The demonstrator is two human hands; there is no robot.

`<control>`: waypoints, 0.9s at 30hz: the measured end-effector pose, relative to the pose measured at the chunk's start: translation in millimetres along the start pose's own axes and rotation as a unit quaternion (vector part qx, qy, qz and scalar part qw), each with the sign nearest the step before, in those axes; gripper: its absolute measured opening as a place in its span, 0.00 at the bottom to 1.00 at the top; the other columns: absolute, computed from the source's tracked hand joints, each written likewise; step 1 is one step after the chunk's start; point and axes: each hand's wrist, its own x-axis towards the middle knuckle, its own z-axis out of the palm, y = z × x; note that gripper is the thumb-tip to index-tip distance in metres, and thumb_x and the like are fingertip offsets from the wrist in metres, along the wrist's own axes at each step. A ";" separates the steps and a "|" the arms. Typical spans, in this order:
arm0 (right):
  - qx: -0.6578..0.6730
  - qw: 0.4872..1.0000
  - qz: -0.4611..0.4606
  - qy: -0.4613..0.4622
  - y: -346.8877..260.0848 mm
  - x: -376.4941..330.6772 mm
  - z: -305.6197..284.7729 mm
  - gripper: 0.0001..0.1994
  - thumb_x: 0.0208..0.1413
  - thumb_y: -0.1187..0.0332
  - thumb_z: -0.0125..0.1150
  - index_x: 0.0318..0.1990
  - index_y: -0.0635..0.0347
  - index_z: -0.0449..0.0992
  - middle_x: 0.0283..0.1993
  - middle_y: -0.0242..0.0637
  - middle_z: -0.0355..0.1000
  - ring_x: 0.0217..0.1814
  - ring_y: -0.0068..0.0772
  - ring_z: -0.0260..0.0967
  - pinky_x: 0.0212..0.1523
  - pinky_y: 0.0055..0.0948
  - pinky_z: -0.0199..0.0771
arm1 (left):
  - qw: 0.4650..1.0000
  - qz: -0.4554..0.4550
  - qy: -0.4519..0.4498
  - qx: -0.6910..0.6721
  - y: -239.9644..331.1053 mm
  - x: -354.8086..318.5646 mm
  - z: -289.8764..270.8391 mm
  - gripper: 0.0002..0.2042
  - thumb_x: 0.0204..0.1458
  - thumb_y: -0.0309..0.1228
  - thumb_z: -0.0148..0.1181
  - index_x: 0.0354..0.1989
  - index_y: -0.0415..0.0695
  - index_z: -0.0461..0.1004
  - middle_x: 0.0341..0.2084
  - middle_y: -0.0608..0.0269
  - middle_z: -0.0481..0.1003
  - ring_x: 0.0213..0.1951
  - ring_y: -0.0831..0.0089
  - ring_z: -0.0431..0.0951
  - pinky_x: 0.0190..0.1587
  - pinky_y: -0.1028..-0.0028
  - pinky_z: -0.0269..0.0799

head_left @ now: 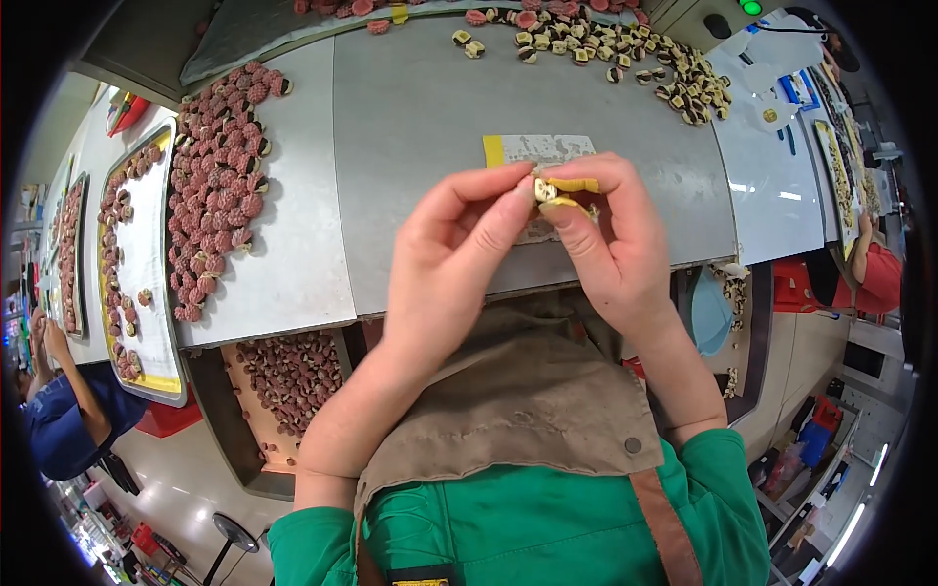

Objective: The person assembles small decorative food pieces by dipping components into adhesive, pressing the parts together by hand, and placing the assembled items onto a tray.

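Observation:
My left hand (457,234) and my right hand (618,234) meet above the table's near edge. Between their fingertips they pinch one small cream-coloured piece with dark marks (545,189). Both hands are closed on it, thumbs toward me. Yellow coverings (575,185) show on the right index finger and thumb. Under the hands lies a worn whitish plate with a yellow end (493,150), partly hidden by them. Loose cream-and-dark-brown pieces (576,41) are spread along the far side and far right of the grey tabletop (420,107).
Left on the table is a large heap of pink, bumpy pieces (217,186), beside a lined tray (180,366) holding more. Below the edge, an open drawer (256,430) contains pink pieces. A blue scoop-like thing (710,313) sits in a right-hand drawer. Co-workers (73,420) are at both sides.

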 end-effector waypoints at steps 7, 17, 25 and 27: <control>-0.078 0.995 -0.066 0.020 0.8 -3.6 -5.9 0.12 0.56 0.67 0.59 0.45 0.61 0.69 0.44 0.37 0.66 0.45 0.28 0.66 0.47 0.23 0.67 | 0.999 0.042 -0.010 0.033 -1.5 -2.9 5.7 0.12 0.57 0.24 0.54 0.49 0.35 0.70 0.41 0.61 0.73 0.43 0.77 0.74 0.47 0.78 0.70; -0.174 0.972 -0.154 -0.037 -1.7 15.7 -18.3 0.16 0.37 0.73 0.70 0.37 0.56 0.76 0.40 0.34 0.67 0.39 0.31 0.66 0.37 0.26 0.70 | 0.997 0.027 -0.023 0.069 0.4 -4.1 13.6 0.26 0.52 0.20 0.56 0.60 0.39 0.55 0.41 0.59 0.73 0.43 0.76 0.73 0.47 0.77 0.69; -0.212 0.953 -0.218 0.002 4.9 14.3 -12.8 0.15 0.31 0.78 0.68 0.32 0.57 0.73 0.35 0.32 0.67 0.36 0.37 0.65 0.35 0.31 0.69 | 0.997 0.014 -0.020 0.078 -6.8 -1.8 11.7 0.24 0.50 0.22 0.60 0.55 0.39 0.61 0.35 0.64 0.72 0.38 0.80 0.72 0.44 0.80 0.69; -0.224 0.949 -0.222 0.008 7.1 12.8 -11.3 0.16 0.31 0.78 0.67 0.33 0.57 0.73 0.36 0.33 0.68 0.36 0.36 0.66 0.35 0.30 0.69 | 0.996 0.018 -0.023 0.083 -6.4 -1.7 10.7 0.23 0.50 0.21 0.59 0.55 0.38 0.60 0.35 0.64 0.73 0.39 0.80 0.72 0.44 0.80 0.69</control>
